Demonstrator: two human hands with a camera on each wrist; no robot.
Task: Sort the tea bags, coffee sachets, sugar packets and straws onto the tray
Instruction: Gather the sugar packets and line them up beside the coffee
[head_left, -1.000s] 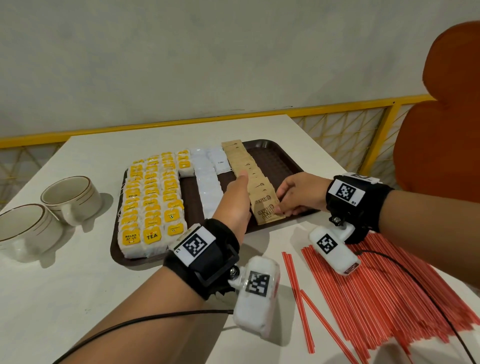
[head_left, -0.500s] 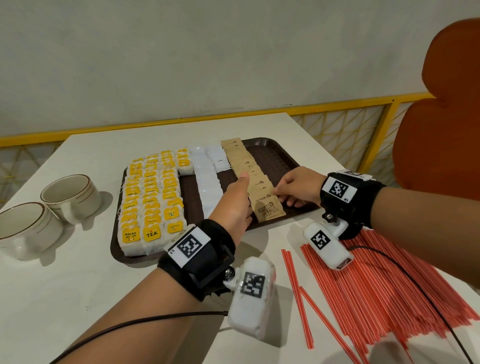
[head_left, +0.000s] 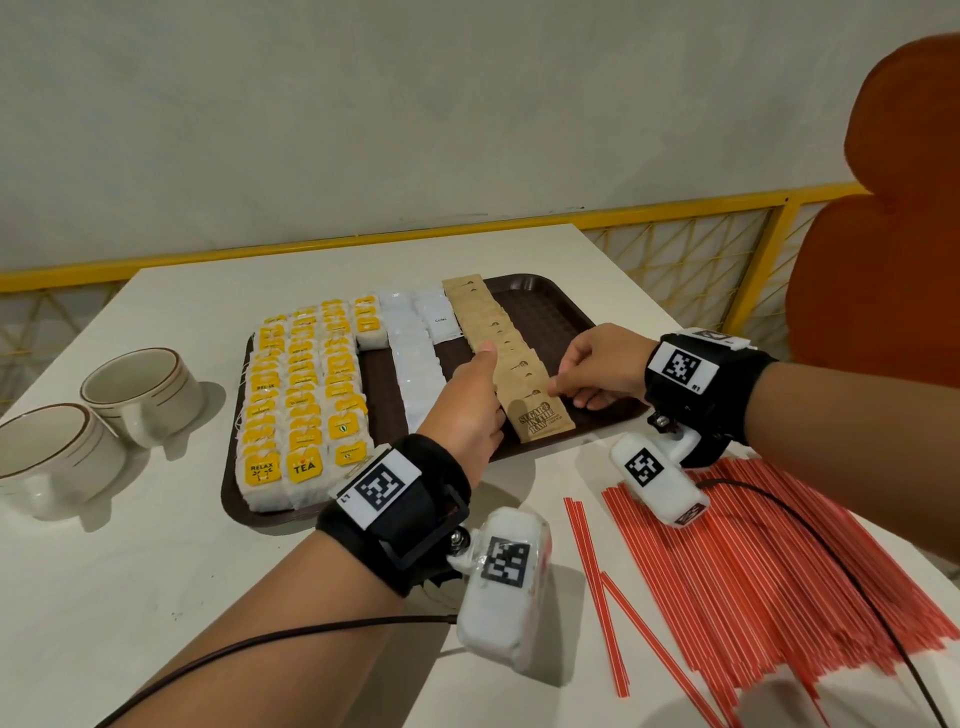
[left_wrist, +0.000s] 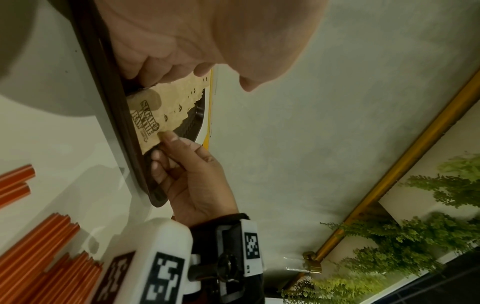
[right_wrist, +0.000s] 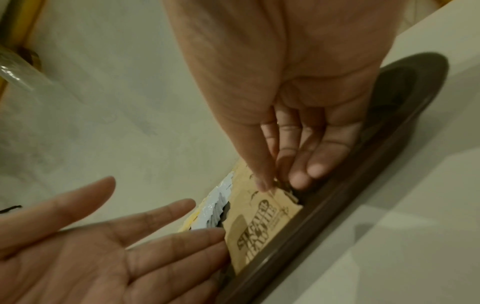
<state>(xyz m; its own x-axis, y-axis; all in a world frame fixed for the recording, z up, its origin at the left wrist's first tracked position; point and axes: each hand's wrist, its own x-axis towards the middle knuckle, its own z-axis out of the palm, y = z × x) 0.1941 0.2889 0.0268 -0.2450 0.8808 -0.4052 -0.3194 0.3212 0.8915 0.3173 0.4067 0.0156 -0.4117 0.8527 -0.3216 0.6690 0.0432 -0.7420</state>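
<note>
A brown tray (head_left: 563, 312) holds rows of yellow tea bags (head_left: 301, 395), white coffee sachets (head_left: 415, 364) and an overlapping line of brown sugar packets (head_left: 543, 421). My left hand (head_left: 480, 384) stands on edge with straight fingers against the left side of the sugar line; the right wrist view shows this left hand (right_wrist: 103, 246) with its palm open. My right hand (head_left: 597, 364) touches the line's right side near the front packet (right_wrist: 262, 230) with its fingertips (right_wrist: 265, 185). A heap of red straws (head_left: 753, 571) lies on the table right of the tray.
Two white cups (head_left: 140, 389) stand on the table left of the tray. Two loose straws (head_left: 597, 597) lie apart from the heap. An orange chair (head_left: 883, 260) and a yellow railing (head_left: 675, 202) border the table's far right.
My right fingertips have slid a little farther up the right side of the sugar line. The left hand stays against the left side.
</note>
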